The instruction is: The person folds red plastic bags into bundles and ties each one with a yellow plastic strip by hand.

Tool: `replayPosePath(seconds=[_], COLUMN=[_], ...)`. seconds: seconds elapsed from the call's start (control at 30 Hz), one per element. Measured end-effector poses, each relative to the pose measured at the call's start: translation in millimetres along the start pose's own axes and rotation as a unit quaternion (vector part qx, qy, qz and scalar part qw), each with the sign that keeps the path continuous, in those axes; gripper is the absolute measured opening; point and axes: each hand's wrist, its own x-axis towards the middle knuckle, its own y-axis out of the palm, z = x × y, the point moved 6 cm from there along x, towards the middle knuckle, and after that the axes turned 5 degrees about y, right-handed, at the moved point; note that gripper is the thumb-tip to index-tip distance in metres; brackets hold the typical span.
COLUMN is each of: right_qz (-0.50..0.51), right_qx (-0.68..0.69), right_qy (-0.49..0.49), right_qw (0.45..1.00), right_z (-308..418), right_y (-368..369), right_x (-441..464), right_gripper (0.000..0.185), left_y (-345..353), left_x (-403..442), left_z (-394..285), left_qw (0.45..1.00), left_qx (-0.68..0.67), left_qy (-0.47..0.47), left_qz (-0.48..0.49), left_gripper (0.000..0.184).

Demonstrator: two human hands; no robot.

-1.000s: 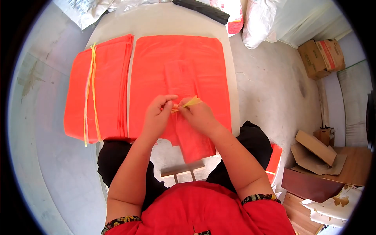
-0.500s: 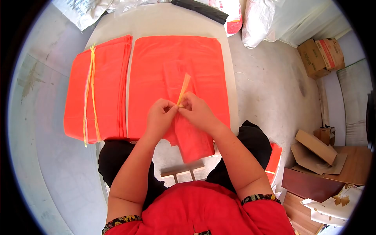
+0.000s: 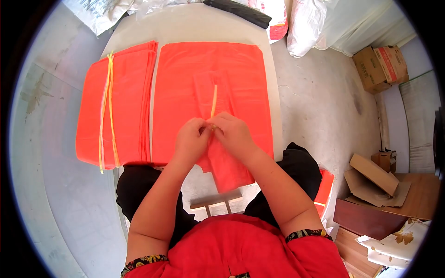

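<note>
Strip (image 3: 214, 100) has swung left, clamped in the grip of left hand (image 3: 190, 138) and right hand (image 3: 234, 133); likely light, limp, best pinched low.

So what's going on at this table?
A person's left hand and right hand meet at a yellow strip over a narrow red bundle, the right one pinching the strip. The bundle lies on a wide red stack, its near end past the table edge. Any knot is hidden. Another red stack alongside carries yellow strands.
</note>
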Motion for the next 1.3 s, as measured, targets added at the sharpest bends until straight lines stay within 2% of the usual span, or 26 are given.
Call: replayPosePath(seconds=[0.13, 0.23, 0.33, 0.43, 0.53, 0.63, 0.73, 0.83, 0.93, 1.03, 1.23, 1.3], right_qz=[-0.044, -0.022, -0.024, -0.021, -0.044, -0.008, -0.003, 0.064, 0.116, 0.174, 0.065, 0.054], right_qx=[-0.046, -0.050, -0.021, -0.008, -0.001, -0.004, 0.058, 0.153, 0.277, 0.143, 0.026, -0.004], right_qy=[-0.039, -0.030, -0.001, 0.000, -0.008, 0.000, 0.084, 0.201, 0.231, 0.191, 0.024, 0.008], right_qw=[0.997, 0.998, 0.999, 1.000, 0.999, 1.000, 0.995, 0.965, 0.925, 0.955, 0.997, 0.998], right_z=[1.9, 0.8, 0.1, -3.2, 0.8, -1.7, -0.3, -10.1, -16.5, -12.6, 3.1, 3.2], right_y=[-1.8, -1.9, -2.9, -1.5, -3.7, -2.4, -3.4, 0.0, 3.5, -1.4, -6.5, -8.9], right_x=[-1.9, -2.6, -2.2, -1.2, -2.7, -2.4, -3.1, -2.3, -0.1, 2.5, 0.0, -1.7], right_gripper=[0.017, 0.014, 0.012, 0.012, 0.014, 0.016, 0.019, 0.023, 0.018, 0.012, 0.008, 0.007], left_y=[-4.9, -6.2, -1.5, 3.4, 3.0, 4.2, 4.8, 4.6, 4.9, 5.4, 5.7, 2.7], left_x=[-3.3, -6.2, -8.4, -8.5, -7.9, -7.7, -7.7, -7.7, -7.7, -6.6, -5.6, -4.3], left_z=[-22.1, -27.0, -1.6, 14.1, 10.9, 13.5, 14.8, 16.3, 19.3, 21.1, 24.8, 22.9], left_qw=[0.982, 0.979, 0.998, 0.985, 0.985, 0.986, 0.980, 0.978, 0.975, 0.975, 0.978, 0.987], left_qx=[0.148, 0.166, -0.028, -0.128, -0.138, -0.133, -0.149, -0.159, -0.167, -0.172, -0.163, -0.108], left_qy=[0.116, 0.116, -0.053, -0.111, -0.103, -0.101, -0.127, -0.137, -0.141, -0.138, -0.130, -0.118], left_qz=[-0.008, 0.002, 0.018, 0.023, 0.022, 0.021, 0.022, 0.021, 0.026, 0.029, 0.030, 0.028], left_gripper=[0.011, 0.010, 0.010, 0.012, 0.013, 0.014, 0.013, 0.013, 0.014, 0.014, 0.012, 0.012])
